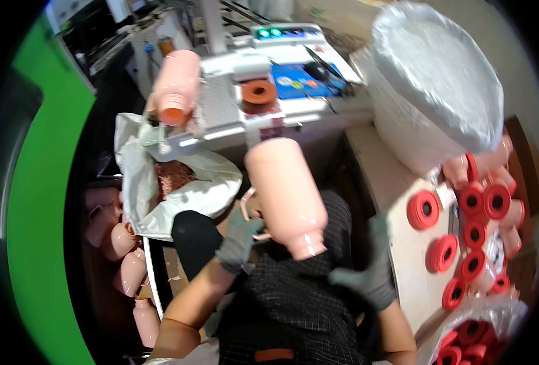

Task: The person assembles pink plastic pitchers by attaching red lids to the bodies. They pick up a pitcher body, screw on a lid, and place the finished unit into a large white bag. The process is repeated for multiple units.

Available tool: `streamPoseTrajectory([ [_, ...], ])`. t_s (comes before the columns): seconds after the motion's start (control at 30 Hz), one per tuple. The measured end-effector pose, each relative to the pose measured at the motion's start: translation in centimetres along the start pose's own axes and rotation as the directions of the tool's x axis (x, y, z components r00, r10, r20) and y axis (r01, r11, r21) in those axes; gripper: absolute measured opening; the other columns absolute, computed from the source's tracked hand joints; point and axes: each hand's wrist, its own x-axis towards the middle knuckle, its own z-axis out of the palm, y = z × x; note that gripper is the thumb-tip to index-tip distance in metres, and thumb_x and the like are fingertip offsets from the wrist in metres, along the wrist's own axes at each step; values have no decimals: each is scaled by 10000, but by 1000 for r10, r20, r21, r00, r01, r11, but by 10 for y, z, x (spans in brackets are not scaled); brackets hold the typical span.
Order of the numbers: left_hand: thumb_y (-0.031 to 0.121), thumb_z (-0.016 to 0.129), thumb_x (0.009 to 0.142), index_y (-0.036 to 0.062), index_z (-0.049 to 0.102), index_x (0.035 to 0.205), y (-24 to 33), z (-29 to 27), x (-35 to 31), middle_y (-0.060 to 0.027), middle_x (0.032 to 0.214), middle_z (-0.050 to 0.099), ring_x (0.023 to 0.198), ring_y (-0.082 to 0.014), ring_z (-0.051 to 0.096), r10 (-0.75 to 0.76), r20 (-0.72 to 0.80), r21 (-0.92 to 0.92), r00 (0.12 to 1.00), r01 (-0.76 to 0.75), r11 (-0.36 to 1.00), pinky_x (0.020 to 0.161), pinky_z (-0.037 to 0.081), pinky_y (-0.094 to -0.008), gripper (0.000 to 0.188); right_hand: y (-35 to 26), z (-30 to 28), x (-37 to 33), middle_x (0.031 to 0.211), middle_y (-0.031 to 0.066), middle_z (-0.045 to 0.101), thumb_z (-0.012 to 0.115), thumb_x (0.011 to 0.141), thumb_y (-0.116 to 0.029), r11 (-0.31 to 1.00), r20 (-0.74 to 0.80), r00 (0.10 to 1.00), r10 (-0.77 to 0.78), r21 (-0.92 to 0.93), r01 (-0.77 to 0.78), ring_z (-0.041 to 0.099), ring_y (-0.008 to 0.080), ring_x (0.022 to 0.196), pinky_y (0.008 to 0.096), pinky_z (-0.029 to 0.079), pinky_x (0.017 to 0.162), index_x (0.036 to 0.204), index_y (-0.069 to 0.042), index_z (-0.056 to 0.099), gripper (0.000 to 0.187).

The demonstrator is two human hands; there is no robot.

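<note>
Currently in the left hand (240,242): gloved fingers curled nearly closed round the lower end of a handle (246,204), the pink jug (286,188) hanging from it.
Pink jug: just right of the left fingers, tilted, its narrow neck pointing down over the dark checked apron (281,298).
Right hand (370,277): gloved and blurred, thumb well apart from the fingers, holding nothing, to the right of the jug and not touching it.
White sack (205,207): beyond the left fingers, pinkish scraps (173,177) inside, standing between them and the second jug (181,74) at the worktable (321,108).
Straight beyond the left fingers: a brown ring (258,105) and, to its right, a blue sheet (283,89), both past the held jug.
Plastic-lined container (412,115): beyond the right fingers, bulky, filling the far end of the pale board (376,161).
Red lids (417,210): loose on that board, right of the right fingers, near more pink jugs (457,170).
Low left of the left fingers: a heap of pink jugs (129,274).
</note>
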Motion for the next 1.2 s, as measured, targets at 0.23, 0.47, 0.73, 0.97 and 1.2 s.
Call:
streamPoseTrajectory([
  [0.23,197,714,967,15,493,1380,17,-35,1,-75,1187,576,1064,-151,591,293,76,218,953,-303,928,891,516,-321,502,-32,65,50,1589,337,347,895,709,-234,970,-78,981,-179,154,190,472,449,1413,472,468,1095,1511,-23,482,927],
  [0.47,234,767,783,150,542,1356,133,-150,127,-129,1473,455,1370,-405,408,898,419,908,134,-45,-416,1107,380,-541,621,-31,72,97,1656,249,301,815,721,-104,953,-280,956,-89,255,164,413,338,1480,441,384,1182,1578,34,346,987],
  [0.73,186,746,774,108,651,1155,161,-133,72,-96,1356,596,1166,-348,526,888,459,866,-10,-218,-450,960,454,-480,400,-65,98,199,1630,299,313,844,696,-115,936,-311,890,-334,4,353,409,429,1474,467,424,1145,1574,-37,407,984],
  [0.97,350,855,693,74,706,1059,82,-142,-99,-132,980,702,787,-295,655,948,297,758,113,-632,-163,756,502,-402,481,-154,216,289,1565,353,353,869,704,-224,814,-166,797,-581,-128,566,414,514,1427,533,429,1123,1563,-131,435,967],
  [1.2,328,917,683,82,737,1082,8,-154,-111,-100,1166,693,1059,-308,645,789,50,604,612,-648,464,881,504,-432,502,-186,320,316,1582,342,302,826,763,-274,835,-45,887,-460,-362,415,391,564,1394,582,428,1116,1559,-173,385,916],
])
